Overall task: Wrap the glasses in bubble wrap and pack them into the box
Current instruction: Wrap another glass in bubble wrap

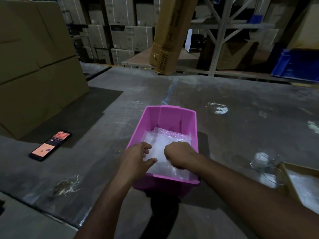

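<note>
Two hands are down inside the pink box [170, 118], both on the bubble wrap bundle [165, 144] that fills its floor. The left hand [138, 156] lies at the near-left of the bundle, fingers loosely spread, fingertips and thumb touching the wrap. The right hand [177, 155] is at the near-right, fingers curled down into the wrap so that it seems to pinch a fold, though the grip itself is hidden under the knuckles. The bundle runs lengthwise away from the person, along the box's long axis, so most of it lies beyond both hands; neither hand is clearly the nearer. Whether a glass sits inside it cannot be told.

The box stands on the grey desk [241, 104]. To the right, near the right forearm, bare glasses [264, 163] wait on the desk just beside an open cardboard box [296, 169] with more wrap in it. My guess is the next reach goes that way, with nothing between. A phone [51, 145] lies well apart on the left.
</note>
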Demonstrator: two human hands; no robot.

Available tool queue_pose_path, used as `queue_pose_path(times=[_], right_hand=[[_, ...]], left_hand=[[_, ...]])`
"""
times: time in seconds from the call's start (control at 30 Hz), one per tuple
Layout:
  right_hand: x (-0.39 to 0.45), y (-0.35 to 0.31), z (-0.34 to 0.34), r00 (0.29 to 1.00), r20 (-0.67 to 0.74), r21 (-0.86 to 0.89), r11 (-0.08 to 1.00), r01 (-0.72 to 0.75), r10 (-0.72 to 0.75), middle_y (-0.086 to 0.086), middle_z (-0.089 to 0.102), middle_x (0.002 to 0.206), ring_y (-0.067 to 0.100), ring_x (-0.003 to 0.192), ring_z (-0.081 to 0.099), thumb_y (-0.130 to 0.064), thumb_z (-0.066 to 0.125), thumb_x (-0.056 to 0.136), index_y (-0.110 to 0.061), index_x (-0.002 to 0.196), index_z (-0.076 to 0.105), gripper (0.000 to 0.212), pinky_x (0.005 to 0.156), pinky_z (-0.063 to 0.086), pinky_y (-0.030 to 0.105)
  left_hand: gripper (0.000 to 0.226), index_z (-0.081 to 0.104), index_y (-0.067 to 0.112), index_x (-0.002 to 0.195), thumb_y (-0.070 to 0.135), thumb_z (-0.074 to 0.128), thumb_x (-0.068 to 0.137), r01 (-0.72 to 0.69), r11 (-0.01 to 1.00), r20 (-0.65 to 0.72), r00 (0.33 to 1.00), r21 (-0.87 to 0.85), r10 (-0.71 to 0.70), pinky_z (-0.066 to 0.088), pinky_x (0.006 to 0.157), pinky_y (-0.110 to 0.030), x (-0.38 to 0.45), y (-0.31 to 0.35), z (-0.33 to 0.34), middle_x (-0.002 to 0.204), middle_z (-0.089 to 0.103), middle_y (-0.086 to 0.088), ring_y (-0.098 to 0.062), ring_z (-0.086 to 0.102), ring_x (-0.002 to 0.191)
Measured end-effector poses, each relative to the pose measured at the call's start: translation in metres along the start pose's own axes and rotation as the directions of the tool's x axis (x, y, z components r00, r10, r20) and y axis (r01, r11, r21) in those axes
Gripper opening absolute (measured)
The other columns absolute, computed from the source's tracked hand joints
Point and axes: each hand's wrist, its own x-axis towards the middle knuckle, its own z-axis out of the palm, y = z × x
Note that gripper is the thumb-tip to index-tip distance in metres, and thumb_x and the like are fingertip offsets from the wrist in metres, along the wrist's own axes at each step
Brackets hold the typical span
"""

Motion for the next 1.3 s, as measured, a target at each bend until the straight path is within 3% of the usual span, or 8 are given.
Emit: queue_pose_path(times=[0.23, 0.4, 0.7, 0.8, 0.93, 1.0, 1.2, 1.3], right_hand=[[-0.031, 0.025, -0.026, 0.949, -0.248, 0.559, 0.829, -0.027, 0.197, -0.008, 0.072, 0.119, 0.013, 0.107, 0.066, -0.018, 0.054, 0.1, -0.023, 0.118, 0.072, 0.026, 0.09, 0.053, 0.034], [-0.068, 0.039, -0.032, 0.808, -0.404, 0.864, 0.469, 0.182, 0.43, -0.015, 0.07, 0.111, 0.0, 0.1, 0.065, -0.019, 0.061, 0.1, -0.026, 0.115, 0.07, 0.019, 0.084, 0.054, 0.024], [-0.145, 0.086, -0.046, 0.521, -0.295, 0.906, 0.06, 0.419, 0.801, -0.008, 0.073, 0.087, 0.001, 0.064, 0.06, -0.017, 0.067, 0.095, -0.017, 0.107, 0.071, 0.012, 0.052, 0.048, 0.019], [-0.174, 0.111, -0.048, 0.597, -0.214, 0.841, -0.165, 0.515, 0.773, -0.006, 0.073, 0.09, 0.002, 0.06, 0.064, -0.033, 0.066, 0.086, -0.011, 0.119, 0.065, 0.04, 0.05, 0.052, 0.017], [-0.212, 0.143, -0.023, 0.807, -0.233, 0.802, -0.362, 0.475, 0.542, 0.02, 0.066, 0.128, 0.038, 0.114, 0.066, -0.052, 0.089, 0.059, -0.005, 0.136, 0.055, 0.096, 0.093, 0.056, 0.056], [-0.224, 0.147, -0.004, 0.837, -0.171, 0.847, -0.357, 0.394, 0.52, 0.023, 0.071, 0.117, 0.033, 0.102, 0.071, -0.047, 0.099, 0.044, -0.001, 0.126, 0.06, 0.102, 0.083, 0.061, 0.044], [-0.254, 0.156, 0.031, 0.744, -0.061, 0.795, -0.418, 0.439, 0.665, 0.019, 0.072, 0.095, 0.026, 0.08, 0.074, -0.019, 0.089, 0.066, 0.003, 0.111, 0.066, 0.055, 0.068, 0.061, 0.031], [-0.265, 0.168, 0.03, 0.786, -0.051, 0.847, -0.39, 0.36, 0.616, 0.017, 0.074, 0.093, 0.023, 0.074, 0.073, -0.016, 0.097, 0.057, 0.001, 0.118, 0.062, 0.072, 0.061, 0.06, 0.03]], left_hand=[[0.099, 0.032, 0.029, 0.153, 0.046, 0.087, 0.073, -0.025, 0.985, -0.059, 0.998, -0.17, 0.015, 0.047, 0.105, -0.036, 0.009, 0.009, 0.004, 0.152, 0.044, 0.007, -0.013, 0.049, 0.133], [0.074, 0.046, 0.04, 0.134, 0.013, 0.086, 0.078, -0.138, 0.873, -0.204, 0.978, -0.467, 0.045, 0.052, 0.079, -0.014, 0.013, 0.034, -0.005, 0.113, 0.062, 0.025, 0.008, 0.061, 0.102], [0.017, 0.075, 0.029, 0.101, 0.017, 0.067, 0.093, -0.171, 0.712, -0.013, 0.975, -0.681, 0.222, 0.056, 0.069, -0.027, -0.006, 0.102, -0.025, 0.094, 0.077, 0.004, -0.01, 0.07, 0.078], [0.021, 0.076, 0.017, 0.109, 0.02, 0.063, 0.092, -0.006, 0.504, 0.138, 0.959, -0.864, 0.247, 0.054, 0.071, -0.027, -0.014, 0.126, -0.018, 0.095, 0.074, -0.003, -0.013, 0.064, 0.079], [0.026, 0.073, 0.008, 0.114, 0.015, 0.06, 0.092, 0.175, 0.244, 0.222, 0.957, -0.954, 0.184, 0.057, 0.078, -0.016, -0.018, 0.154, 0.006, 0.096, 0.076, -0.004, -0.007, 0.069, 0.083], [0.024, 0.073, 0.006, 0.113, 0.013, 0.06, 0.094, 0.24, 0.2, 0.27, 0.952, -0.95, 0.142, 0.057, 0.072, -0.012, -0.019, 0.165, 0.019, 0.097, 0.076, -0.005, -0.006, 0.07, 0.081], [0.013, 0.073, 0.014, 0.092, 0.024, 0.065, 0.096, 0.034, 0.746, 0.265, 0.945, -0.665, 0.194, 0.05, 0.064, -0.02, -0.023, 0.167, 0.06, 0.084, 0.074, -0.006, -0.008, 0.065, 0.075], [0.03, 0.074, 0.023, 0.096, 0.049, 0.08, 0.08, -0.085, 0.826, 0.334, 0.888, -0.557, 0.316, 0.052, 0.079, -0.018, -0.025, 0.167, 0.064, 0.094, 0.077, 0.003, -0.003, 0.07, 0.089]])
